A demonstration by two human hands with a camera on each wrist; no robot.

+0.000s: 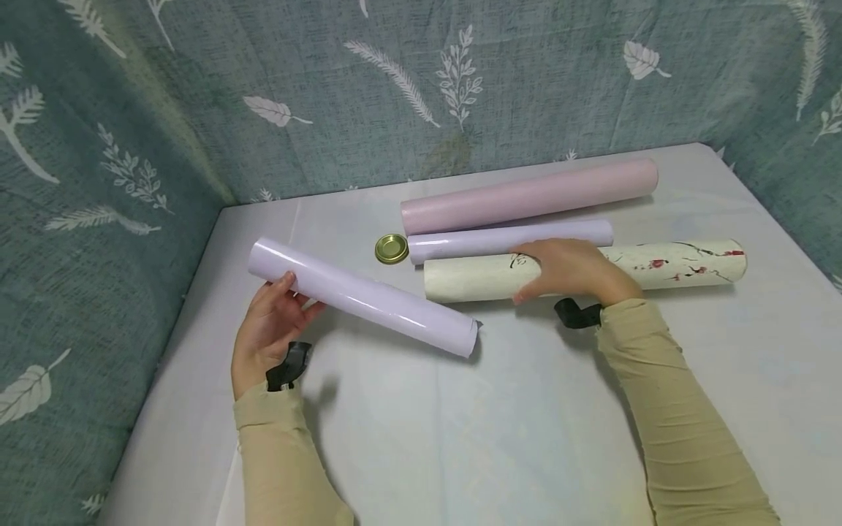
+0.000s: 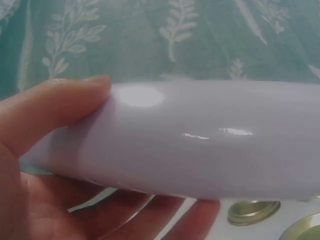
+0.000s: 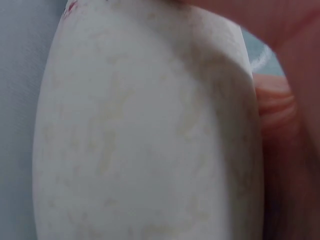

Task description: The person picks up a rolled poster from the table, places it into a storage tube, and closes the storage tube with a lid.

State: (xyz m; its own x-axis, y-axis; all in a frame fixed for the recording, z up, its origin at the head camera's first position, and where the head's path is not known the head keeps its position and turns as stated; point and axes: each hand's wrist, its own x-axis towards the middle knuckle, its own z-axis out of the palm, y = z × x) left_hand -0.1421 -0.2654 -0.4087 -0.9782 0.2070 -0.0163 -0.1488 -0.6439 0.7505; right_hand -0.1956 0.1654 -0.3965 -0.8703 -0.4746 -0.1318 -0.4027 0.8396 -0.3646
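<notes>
- While the left hand (image 1: 266,332) curls thumb and fingers round the near end of a glossy lilac roll (image 1: 362,296), that roll slants across the white table (image 1: 460,438), its free end pointing toward four o'clock and ragged at the edge.
- The right hand (image 1: 569,269) lies over the cream roll (image 1: 684,264) painted with red blossoms, fingers wrapped over its top; it grasps the tube near its middle, at about two o'clock from the lilac roll's free end.
- Just beyond the cream roll, at twelve o'clock from it, lies a second lilac roll (image 1: 460,242), and beyond that a thicker pink roll (image 1: 526,194).
- A gold lid (image 1: 391,248) sits at nine o'clock from the second lilac roll's end.
- A leaf-patterned teal cloth (image 1: 131,146) hangs behind and to the left.
</notes>
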